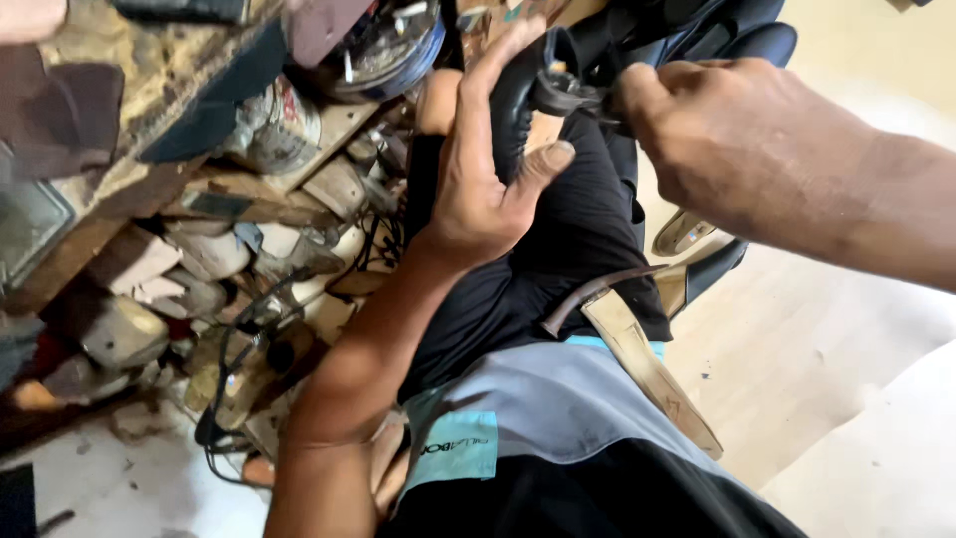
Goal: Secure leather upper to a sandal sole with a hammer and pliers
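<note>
My left hand (483, 174) grips a black shoe (518, 100) held above my lap, thumb pressed against its side and fingers wrapped over the top. My right hand (717, 139) is closed on a dark tool (568, 95) whose tip meets the shoe's upper edge. A hammer with a pale wooden handle (637, 359) and a curved dark metal head lies across my thigh, over black trousers and a grey-and-teal garment.
A cluttered wooden workbench (119, 189) stands at the left, with wooden shoe lasts (199, 254), a tin can (279, 125), leather scraps and black cables (229, 369) beneath it. A sandal (697, 249) lies on the pale floor at the right.
</note>
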